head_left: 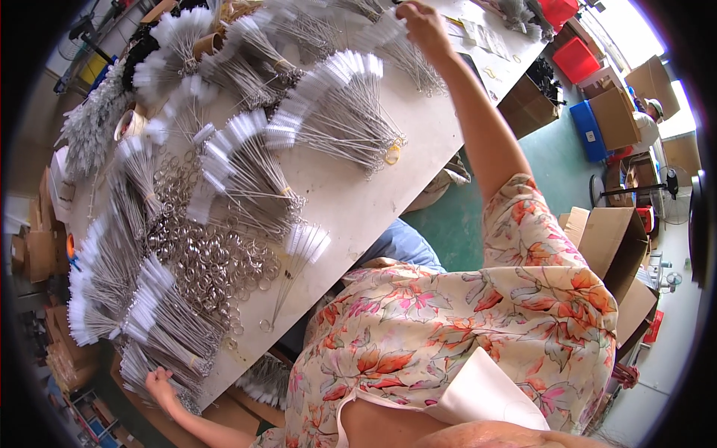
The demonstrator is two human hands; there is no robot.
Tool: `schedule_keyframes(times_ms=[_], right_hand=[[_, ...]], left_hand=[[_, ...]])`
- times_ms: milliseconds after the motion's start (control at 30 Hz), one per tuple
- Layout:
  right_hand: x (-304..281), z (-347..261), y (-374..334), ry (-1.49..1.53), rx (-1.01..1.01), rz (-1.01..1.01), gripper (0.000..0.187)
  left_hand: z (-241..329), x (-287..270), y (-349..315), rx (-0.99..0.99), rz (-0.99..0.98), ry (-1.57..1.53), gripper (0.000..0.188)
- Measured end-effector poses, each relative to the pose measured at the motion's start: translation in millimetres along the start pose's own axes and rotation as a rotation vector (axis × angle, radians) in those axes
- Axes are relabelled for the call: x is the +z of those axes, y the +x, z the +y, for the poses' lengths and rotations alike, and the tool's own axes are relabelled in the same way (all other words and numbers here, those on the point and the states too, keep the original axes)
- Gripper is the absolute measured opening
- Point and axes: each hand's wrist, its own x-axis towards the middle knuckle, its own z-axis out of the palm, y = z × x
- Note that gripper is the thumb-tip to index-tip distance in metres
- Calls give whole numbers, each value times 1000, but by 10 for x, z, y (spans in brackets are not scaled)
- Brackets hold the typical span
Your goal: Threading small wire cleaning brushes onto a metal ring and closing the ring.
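1. Brushes [328,104] with white bristles and wire stems lie in bunches over most of the pale table [422,160], several gathered at the stem end.
2. The worker's two hands are far apart. The left hand [158,384] is down at the table's near left corner, fingers bent against a bunch of brushes; I can't tell whether they grip it.
3. The right hand [424,28] is stretched out to the far side, fingers curled beside another bunch. Whether it has hold of anything, I can't make out from here.
4. Metal rings [216,257] sit in a loose heap straight on the tabletop, between the bunches. A small fan [306,243] of brushes lies near them by the table edge.
5. Past the table's right side, a carton [526,112] on the floor holds something black.
6. Behind that stand a blue bin [585,145], with an open box [618,116] just beside it, and a red bin [575,58]; their contents are hidden from me.
7. Near the worker's right elbow are big cardboard boxes [612,231], flaps up, insides mostly out of sight.
8. More white bristles [267,382] show below the table edge, close to brown cardboard [239,407]; I can't say whether they're inside it.
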Motion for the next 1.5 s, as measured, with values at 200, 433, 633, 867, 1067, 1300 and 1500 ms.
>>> schedule_keyframes(times_ms=[200,433,633,867,1067,1300,1500], right_hand=[[-120,778,143,-409,369,-217,26],[-71,1149,69,-773,316,-406,22],[-394,-313,310,-332,117,-133,22],[534,-2249,-601,1423,567,-588,18],[738,-3199,-1279,1325,666,-964,19],[795,-2822,-1558,1117,611,-766,28],[948,-2894,-1744,1841,1174,-765,21]], left_hand=[[51,-91,-32,-47,102,-79,14],[41,-175,4,139,409,20,20],[1459,-5,-1057,152,106,-803,30],[2838,1232,-1559,473,-306,-1022,27],[3235,1777,-1780,983,-111,-788,14],[2919,1497,-1852,886,-128,-836,10],[2677,1953,-1885,1477,192,-446,36]])
